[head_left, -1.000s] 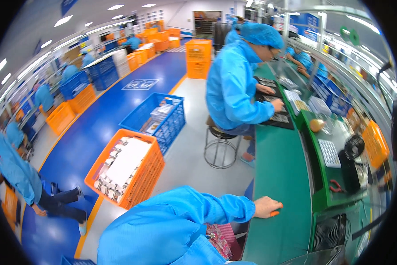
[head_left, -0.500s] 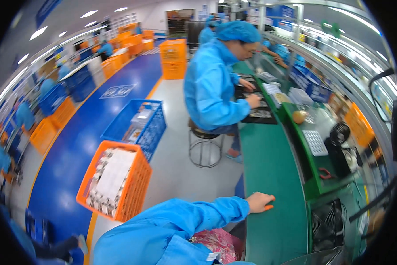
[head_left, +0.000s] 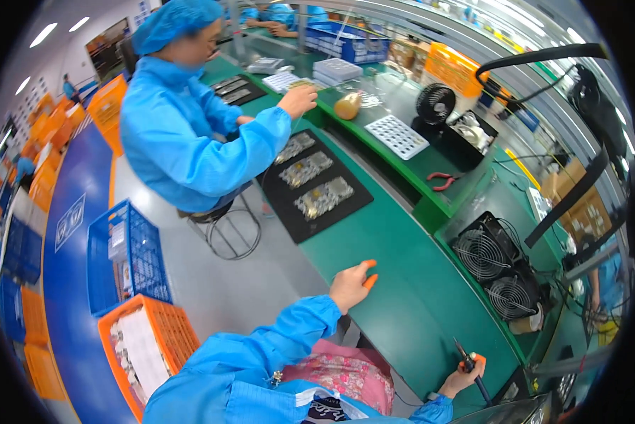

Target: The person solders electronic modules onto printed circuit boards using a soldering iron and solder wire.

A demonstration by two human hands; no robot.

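Gripping a pen-like tool [head_left: 483,391] in the curled fingers of the right hand [head_left: 461,378], slanted, with the thin point jutting past them; covered at mid-length by those fingers and hard to judge for contact with the green desk [head_left: 409,311]. Cut off below: most of the right forearm. Well to the left, with the left hand [head_left: 351,285] palm down over the desk's near edge, orange-covered fingertips [head_left: 368,263] slightly parted; cannot tell about contact underneath. Beyond these, circuit boards [head_left: 323,200] on a black mat [head_left: 282,205], partly behind a co-worker's sleeve [head_left: 264,145].
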